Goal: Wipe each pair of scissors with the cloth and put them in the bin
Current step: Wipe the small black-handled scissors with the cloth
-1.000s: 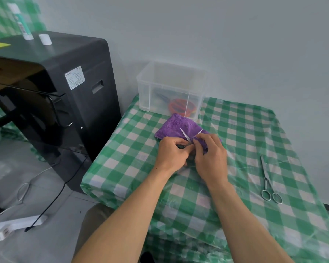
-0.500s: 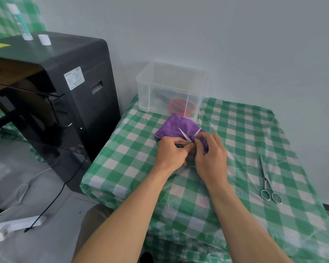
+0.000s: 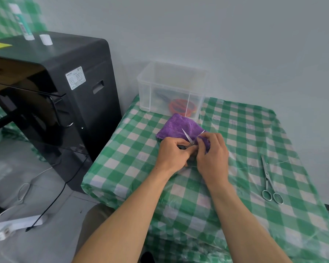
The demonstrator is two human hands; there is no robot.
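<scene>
Left hand: the left hand [image 3: 171,155] is curled round the dark handle of the small scissors with shiny metal blades [image 3: 188,137]; its fingers are grasping them.
Right hand: the right hand [image 3: 214,156] pinches a fold of the soft purple cloth [image 3: 179,126] against one blade; its fingers are grasping the cloth.
Small scissors: held between the two hands, blades spread in a V with the tips pointing away at the bin.
Purple cloth: most of it lies on the green and white checked worktop [image 3: 122,160], just in front of the bin; the near corner is lifted up in the right hand.
Bin: the clear plastic bin [image 3: 152,88] stands at the far end of the worktop; scissors with orange handles [image 3: 180,106] lie inside it.
Silver scissors: the all-metal silver scissors [image 3: 267,179] lie flat and closed on the right side of the worktop, well apart from both hands.
Beside it: a big black machine [image 3: 87,103] stands on the left, with a glue stick [image 3: 21,23] on top.
</scene>
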